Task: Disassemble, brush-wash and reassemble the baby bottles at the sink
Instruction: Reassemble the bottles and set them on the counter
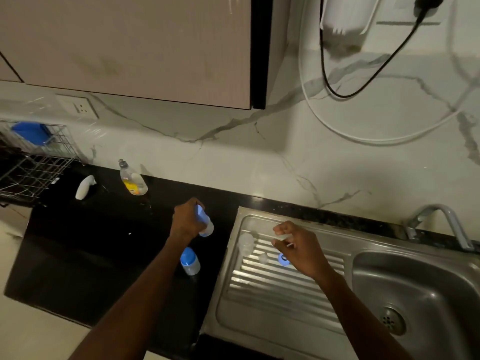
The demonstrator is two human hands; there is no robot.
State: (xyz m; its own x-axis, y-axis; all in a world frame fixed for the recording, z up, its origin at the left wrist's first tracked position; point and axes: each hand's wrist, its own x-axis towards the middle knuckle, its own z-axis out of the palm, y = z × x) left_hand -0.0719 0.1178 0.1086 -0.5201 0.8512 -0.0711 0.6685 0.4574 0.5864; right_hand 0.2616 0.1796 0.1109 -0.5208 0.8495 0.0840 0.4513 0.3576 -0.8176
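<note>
My left hand [185, 220] grips a baby bottle with a blue cap [204, 221] by its top, over the black counter. A second blue-capped bottle [190, 261] stands on the counter just below it. My right hand [298, 246] hovers over the steel draining board [272, 294] with fingers spread and loosely curled, holding nothing that I can make out. Under it lie a blue ring [283, 259], a clear teat [263, 258] and a clear bottle body [246, 242].
A dish soap bottle [132, 179] and a white bottle [84, 187] stand at the back of the counter. A wire rack [31, 162] with a blue item sits far left. The sink bowl [415, 294] and tap [441, 219] are at right.
</note>
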